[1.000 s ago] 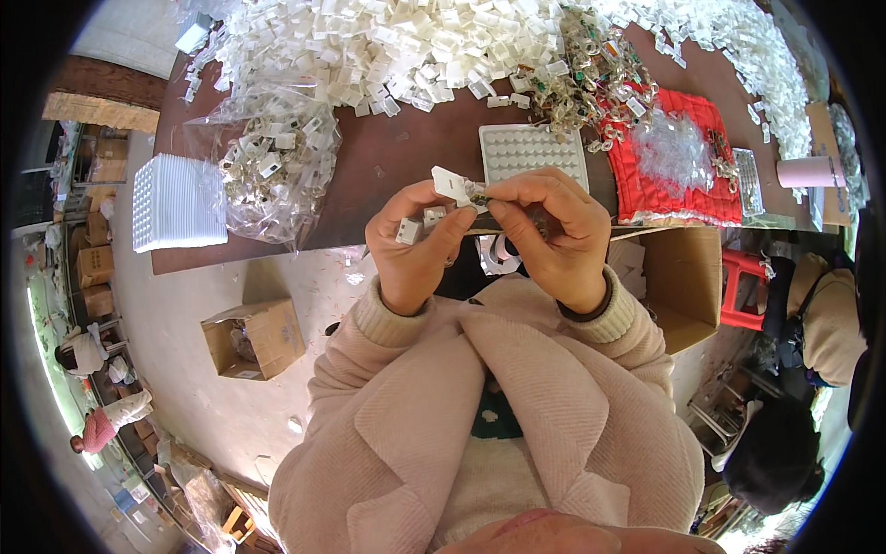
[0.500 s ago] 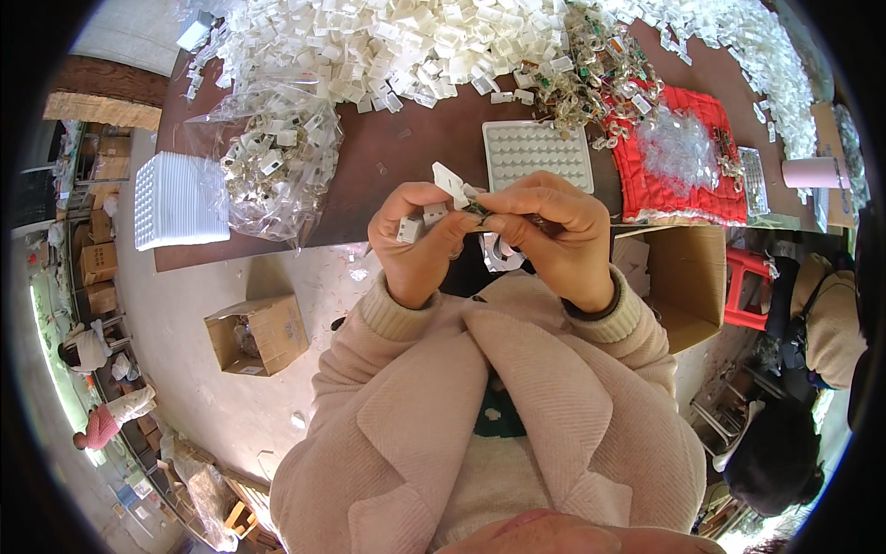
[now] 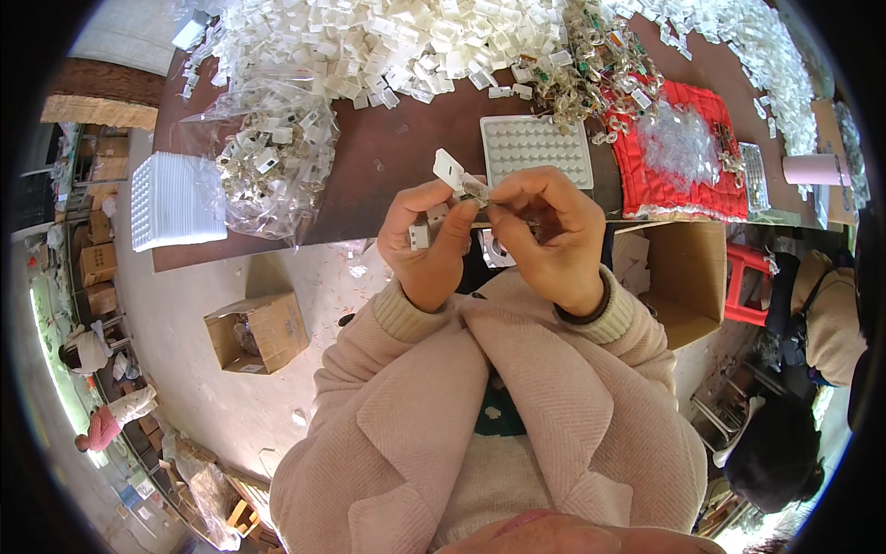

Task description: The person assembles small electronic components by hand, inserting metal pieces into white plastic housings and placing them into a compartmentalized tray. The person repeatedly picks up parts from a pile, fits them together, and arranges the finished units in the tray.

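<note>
In front of my chest, at the table's near edge, my left hand (image 3: 426, 245) pinches a small white plastic case (image 3: 449, 169) with its flap standing up. More small white pieces (image 3: 421, 231) are tucked into the curled fingers of the same hand. A small part inside the case looks greyish, too small to make out. My right hand (image 3: 554, 238) is closed, with thumb and forefinger together at the case's right side. Whatever lies between those fingertips is mostly hidden. Just beyond the hands lies a white tray with rows of round hollows (image 3: 535, 148).
A large heap of white plastic cases (image 3: 397, 46) covers the far table. Tangled wired parts (image 3: 591, 74) lie right of it, beside a red cloth (image 3: 637, 192) bearing clear plastic bits (image 3: 681, 148). Leftward are a filled clear bag (image 3: 277, 171) and stacked white trays (image 3: 175, 203).
My left hand has shifted slightly right and turned, so the case's flap and inside show more. The right fingertips have drawn back a little from the case.
</note>
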{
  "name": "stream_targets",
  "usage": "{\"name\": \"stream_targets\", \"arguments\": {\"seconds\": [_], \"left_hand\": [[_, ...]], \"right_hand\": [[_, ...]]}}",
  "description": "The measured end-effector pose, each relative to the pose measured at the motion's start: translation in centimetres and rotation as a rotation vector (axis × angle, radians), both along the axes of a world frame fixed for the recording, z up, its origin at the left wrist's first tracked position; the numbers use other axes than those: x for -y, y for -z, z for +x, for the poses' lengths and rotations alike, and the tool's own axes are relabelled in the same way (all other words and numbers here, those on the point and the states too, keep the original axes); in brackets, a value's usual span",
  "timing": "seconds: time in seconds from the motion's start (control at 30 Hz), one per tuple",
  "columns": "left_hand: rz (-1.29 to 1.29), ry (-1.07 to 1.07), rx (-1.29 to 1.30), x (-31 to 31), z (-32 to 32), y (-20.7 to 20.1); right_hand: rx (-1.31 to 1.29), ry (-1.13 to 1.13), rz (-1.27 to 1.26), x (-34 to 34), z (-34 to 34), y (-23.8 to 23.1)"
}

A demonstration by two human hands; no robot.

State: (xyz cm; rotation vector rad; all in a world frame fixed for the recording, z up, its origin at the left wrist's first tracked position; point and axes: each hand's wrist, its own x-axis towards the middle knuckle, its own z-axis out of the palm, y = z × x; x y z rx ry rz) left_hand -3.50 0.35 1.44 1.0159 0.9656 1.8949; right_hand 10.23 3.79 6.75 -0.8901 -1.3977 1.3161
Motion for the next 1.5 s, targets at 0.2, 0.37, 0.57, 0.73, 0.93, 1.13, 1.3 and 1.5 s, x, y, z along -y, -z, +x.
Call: {"name": "stream_targets", "arguments": {"seconds": [0.2,0.37,0.57,0.73,0.93,1.13,1.3,1.5], "left_hand": [[0.012,0.037,0.027,-0.1,-0.4,0.0],[-0.095,0.159,0.405,0.0,-0.2,-0.4],[-0.178,0.181,0.499,0.0,0.1,-0.1],[-0.258,0.222,0.522,-0.3,0.4,0.6],[-0.287,0.242,0.526,-1.0,-0.2,1.3],[-0.245,0.276,0.487,-1.4,-0.3,2.1],[-0.270,0.274,0.481,-1.3,-0.7,2.2],[-0.253,0.280,0.480,-1.3,-0.7,2.4]], "right_hand": [[-0.016,-0.015,-0.094,-0.6,0.5,-0.1],[-0.239,-0.155,-0.227,-1.0,-0.1,0.6],[0.131,-0.029,0.079,-0.4,-0.1,1.4],[0.196,-0.013,0.141,-0.4,0.5,1.7],[0.578,0.187,0.349,-4.6,5.0,2.0],[0.944,0.254,0.522,-9.5,6.6,3.9],[0.847,0.209,0.525,-11.3,6.0,4.5],[0.963,0.249,0.637,-11.1,5.8,5.6]]}}
